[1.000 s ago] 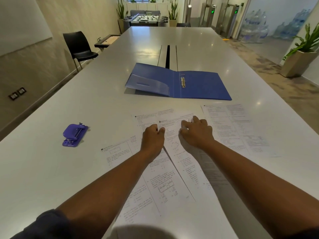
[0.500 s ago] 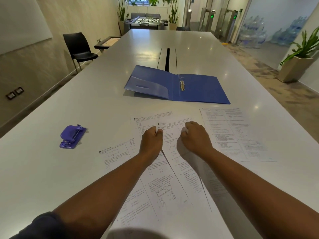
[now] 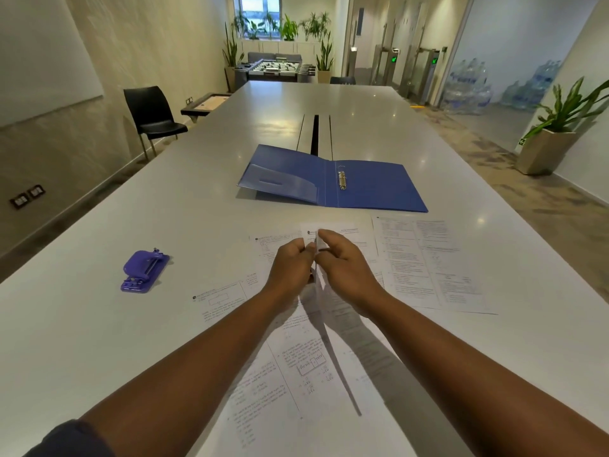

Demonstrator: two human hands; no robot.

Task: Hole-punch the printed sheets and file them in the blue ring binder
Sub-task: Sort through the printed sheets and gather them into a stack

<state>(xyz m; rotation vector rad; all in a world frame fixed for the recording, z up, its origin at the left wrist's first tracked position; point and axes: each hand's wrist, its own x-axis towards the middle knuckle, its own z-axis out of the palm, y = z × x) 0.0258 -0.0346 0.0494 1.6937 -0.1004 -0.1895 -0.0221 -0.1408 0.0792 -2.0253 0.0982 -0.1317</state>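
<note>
Two hands lift a printed sheet edge-on above papers on a white counter (image 3: 379, 133).
Left hand (image 3: 291, 265) and right hand (image 3: 346, 268) pinch the sheet (image 3: 318, 285), its print unreadable; open blue ring binder (image 3: 369, 189) beyond, purple hole punch (image 3: 143, 271) left.

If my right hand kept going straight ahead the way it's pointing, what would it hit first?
The right hand points up-table and slightly left. It is already pinching the raised sheet with the left hand. Beyond that, the open blue ring binder probably comes first, though depth is hard to judge.
</note>
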